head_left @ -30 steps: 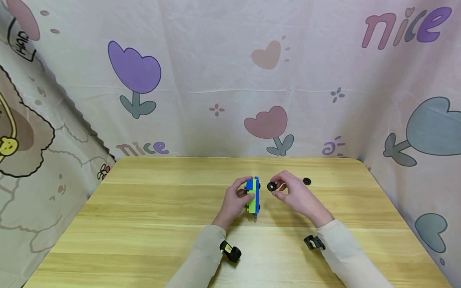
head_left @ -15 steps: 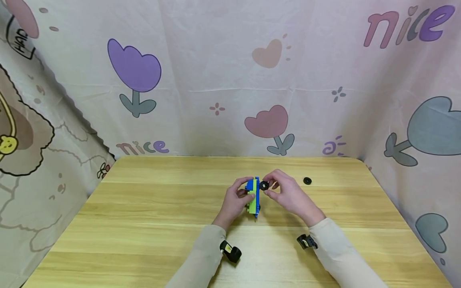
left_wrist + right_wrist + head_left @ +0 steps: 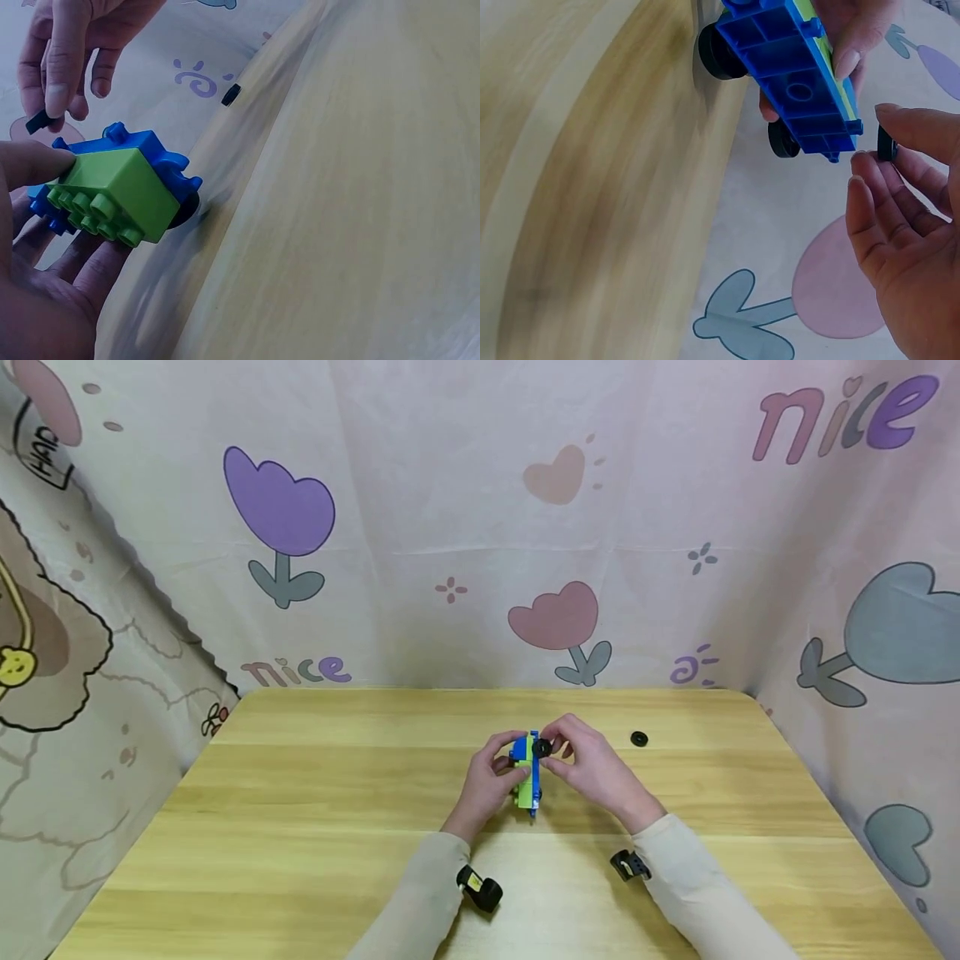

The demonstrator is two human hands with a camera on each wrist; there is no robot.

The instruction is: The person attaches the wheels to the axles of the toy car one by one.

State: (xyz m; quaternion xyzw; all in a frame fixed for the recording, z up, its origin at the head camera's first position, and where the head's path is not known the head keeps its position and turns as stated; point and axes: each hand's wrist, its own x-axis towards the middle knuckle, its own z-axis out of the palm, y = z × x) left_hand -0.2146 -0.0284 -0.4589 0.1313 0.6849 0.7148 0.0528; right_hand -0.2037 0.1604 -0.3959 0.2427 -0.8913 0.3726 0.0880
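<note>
My left hand grips a toy car built of green and blue blocks, tipped on its side above the table. In the right wrist view the car's blue underside faces me, with two black wheels on its far side and bare axle stubs on the near side. Between thumb and fingers my right hand pinches a black wheel, close to the stub at one end and, in that view, slightly apart from it. Green studs show on the car in the left wrist view.
Another black wheel lies on the wooden table, right of the hands. A patterned cloth hangs behind the table and along both sides. Each wrist wears a small black camera.
My right hand has moved left with the wheel, from a gap beside the car to close against its blue side. The left hand and the car stay almost still.
</note>
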